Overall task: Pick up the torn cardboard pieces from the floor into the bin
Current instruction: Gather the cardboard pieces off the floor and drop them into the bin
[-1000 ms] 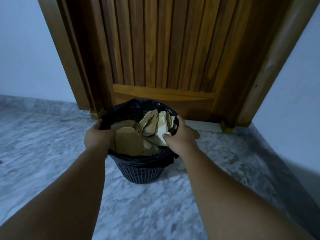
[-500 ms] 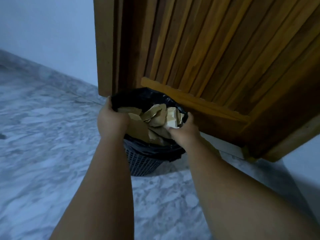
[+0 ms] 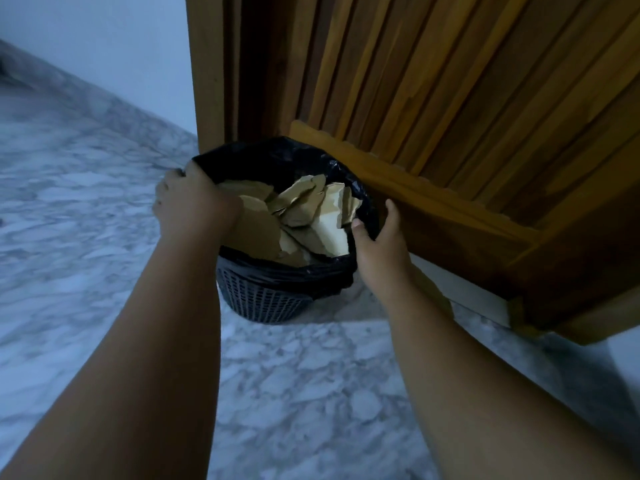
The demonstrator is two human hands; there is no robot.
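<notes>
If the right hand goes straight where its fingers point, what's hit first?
Probably the wooden door, at its lower rail: the right hand has its fingers pointing up past the bin toward it. Depth is unclear.

Seeing the bin (image 3: 263,303) standing on the floor (image 3: 294,393) at the centre, just before the door (image 3: 450,98) from 12 to 3 o'clock. Finding the cardboard pieces (image 3: 301,209) lying piled in the bag (image 3: 277,161) lining the bin. Finding the left hand (image 3: 194,206) gripping the rim at the bin's 9 o'clock, the right hand (image 3: 381,254) touching the rim at 3 o'clock, between bin and door. Noting the wall (image 3: 104,46) standing behind at 11 o'clock.
</notes>
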